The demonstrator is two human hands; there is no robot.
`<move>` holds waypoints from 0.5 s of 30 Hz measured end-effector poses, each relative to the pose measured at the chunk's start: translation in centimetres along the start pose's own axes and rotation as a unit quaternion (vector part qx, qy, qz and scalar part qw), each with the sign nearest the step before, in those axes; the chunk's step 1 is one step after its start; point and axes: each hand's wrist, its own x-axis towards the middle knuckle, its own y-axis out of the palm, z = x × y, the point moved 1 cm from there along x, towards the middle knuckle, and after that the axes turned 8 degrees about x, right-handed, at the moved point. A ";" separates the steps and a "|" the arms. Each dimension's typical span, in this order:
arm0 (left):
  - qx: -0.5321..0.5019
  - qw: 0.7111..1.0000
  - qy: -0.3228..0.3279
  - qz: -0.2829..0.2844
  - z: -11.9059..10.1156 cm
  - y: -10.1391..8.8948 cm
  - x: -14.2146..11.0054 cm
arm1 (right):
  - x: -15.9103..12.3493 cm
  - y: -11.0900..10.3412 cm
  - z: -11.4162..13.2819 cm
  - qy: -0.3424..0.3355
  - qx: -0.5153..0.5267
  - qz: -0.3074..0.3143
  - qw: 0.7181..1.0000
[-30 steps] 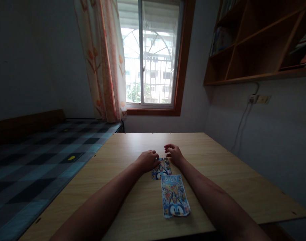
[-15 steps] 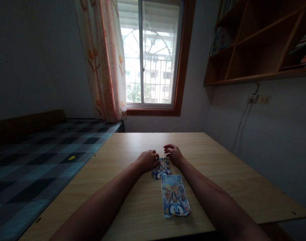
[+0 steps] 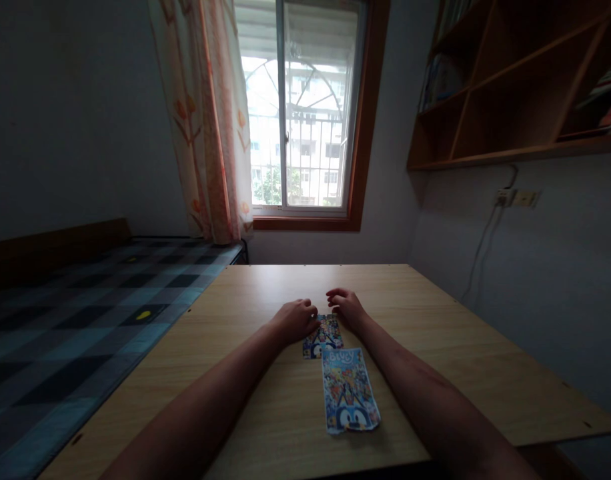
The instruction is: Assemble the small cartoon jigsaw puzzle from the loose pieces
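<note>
A small colourful jigsaw puzzle [image 3: 325, 340] lies flat on the wooden table, its top edge uneven. My left hand [image 3: 296, 319] rests at its upper left side with the fingers curled in and the thumb side touching it; the fingertips are partly hidden. Just beyond the upper right corner is my right hand [image 3: 346, 307], its fingers loosely bent and apart, with nothing visible in them. Nearer to me, a paper picture sheet [image 3: 349, 390] with the word "Bluey" and a blue dog's face lies against the puzzle's lower edge. Its bottom corners are curled and creased.
The light wooden table [image 3: 255, 400] reaches toward the window wall. On the left stands a bed with a checked cover [image 3: 135, 293]. A patterned curtain [image 3: 210, 133] hangs by the window. Wall shelves [image 3: 515, 87] and a socket with a cable [image 3: 505, 197] are on the right.
</note>
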 end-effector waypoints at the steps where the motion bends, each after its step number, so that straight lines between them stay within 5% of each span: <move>1: -0.001 1.000 0.000 -0.001 0.0 0.0 0.0 | 0.0 0.0 0.0 0.001 0.001 0.001 1.000; 15: -0.012 1.000 0.000 0.002 0.2 0.3 0.0 | 0.2 -0.2 -0.4 0.003 0.008 0.006 1.000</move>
